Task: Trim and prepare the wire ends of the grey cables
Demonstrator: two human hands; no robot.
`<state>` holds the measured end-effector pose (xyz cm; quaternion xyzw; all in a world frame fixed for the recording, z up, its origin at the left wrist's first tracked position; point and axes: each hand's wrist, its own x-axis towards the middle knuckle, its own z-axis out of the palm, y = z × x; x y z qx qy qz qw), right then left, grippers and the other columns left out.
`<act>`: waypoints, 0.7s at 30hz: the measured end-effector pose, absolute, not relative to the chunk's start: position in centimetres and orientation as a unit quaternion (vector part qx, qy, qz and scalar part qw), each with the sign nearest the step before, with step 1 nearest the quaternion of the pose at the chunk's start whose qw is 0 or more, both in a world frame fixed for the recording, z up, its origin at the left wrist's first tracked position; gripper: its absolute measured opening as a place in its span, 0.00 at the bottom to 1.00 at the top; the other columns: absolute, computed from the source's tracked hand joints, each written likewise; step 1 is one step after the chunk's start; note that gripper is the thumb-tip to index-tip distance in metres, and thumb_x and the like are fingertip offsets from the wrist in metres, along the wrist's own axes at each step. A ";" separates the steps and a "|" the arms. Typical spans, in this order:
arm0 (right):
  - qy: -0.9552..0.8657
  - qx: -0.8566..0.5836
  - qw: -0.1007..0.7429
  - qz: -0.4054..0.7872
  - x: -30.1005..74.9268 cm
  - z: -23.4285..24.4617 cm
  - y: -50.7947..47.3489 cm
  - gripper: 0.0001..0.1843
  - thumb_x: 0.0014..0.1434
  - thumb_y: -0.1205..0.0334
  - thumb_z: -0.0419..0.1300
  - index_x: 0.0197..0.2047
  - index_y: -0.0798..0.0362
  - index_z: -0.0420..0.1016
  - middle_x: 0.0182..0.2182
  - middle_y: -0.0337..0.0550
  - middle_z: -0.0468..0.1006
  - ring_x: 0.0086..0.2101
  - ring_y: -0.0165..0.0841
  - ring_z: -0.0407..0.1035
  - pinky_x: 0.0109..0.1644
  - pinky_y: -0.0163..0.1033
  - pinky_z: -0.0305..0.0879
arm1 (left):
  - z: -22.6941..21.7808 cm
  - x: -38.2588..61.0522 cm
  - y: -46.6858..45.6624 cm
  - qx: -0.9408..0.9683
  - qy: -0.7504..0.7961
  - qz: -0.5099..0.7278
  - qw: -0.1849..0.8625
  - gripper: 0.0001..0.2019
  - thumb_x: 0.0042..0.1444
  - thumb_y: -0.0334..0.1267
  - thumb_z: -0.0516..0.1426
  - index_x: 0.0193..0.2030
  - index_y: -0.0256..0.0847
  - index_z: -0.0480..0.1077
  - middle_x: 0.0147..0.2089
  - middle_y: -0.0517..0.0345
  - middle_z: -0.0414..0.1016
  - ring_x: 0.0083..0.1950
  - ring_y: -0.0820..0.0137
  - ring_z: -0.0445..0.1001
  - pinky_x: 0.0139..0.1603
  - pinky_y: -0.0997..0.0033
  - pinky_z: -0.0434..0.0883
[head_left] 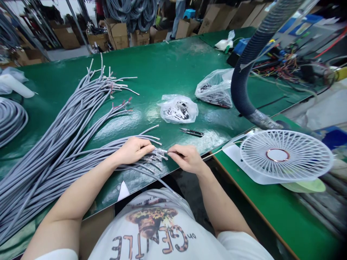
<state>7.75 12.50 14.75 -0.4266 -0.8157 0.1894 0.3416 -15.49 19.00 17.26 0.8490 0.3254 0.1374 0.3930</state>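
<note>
A bundle of grey cables (89, 162) runs across the green table, its stripped, silvery ends (155, 156) lying at the front edge. My left hand (133, 150) rests over this bundle, fingers closed around a cable close to its end. Just to the right, my right hand (186, 157) pinches the tip of that cable between thumb and fingers. Exactly what part sits in the pinch is too small to make out. Beyond my hands lie black thread snips (191, 132) and an open plastic bag of small black and white parts (179, 110).
A larger cable pile (67, 104) covers the left, beside a cable coil (11, 121). Another plastic bag (215, 88) lies behind a ribbed hose (244, 79). A white fan (284, 155) stands at right. Cardboard boxes (118, 34) and a person's leg (179, 18) show beyond the table.
</note>
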 end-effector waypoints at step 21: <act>-0.596 -0.480 0.448 0.462 6.3 12.6 12.9 0.11 0.57 0.56 0.59 0.31 0.55 0.73 0.17 0.35 0.70 0.15 0.22 0.57 0.18 0.29 0.53 | 15.9 -15.1 18.9 0.854 0.271 0.269 0.355 0.08 0.60 0.35 0.52 0.40 0.37 0.71 0.37 0.56 0.77 0.34 0.75 0.73 0.37 0.77 0.67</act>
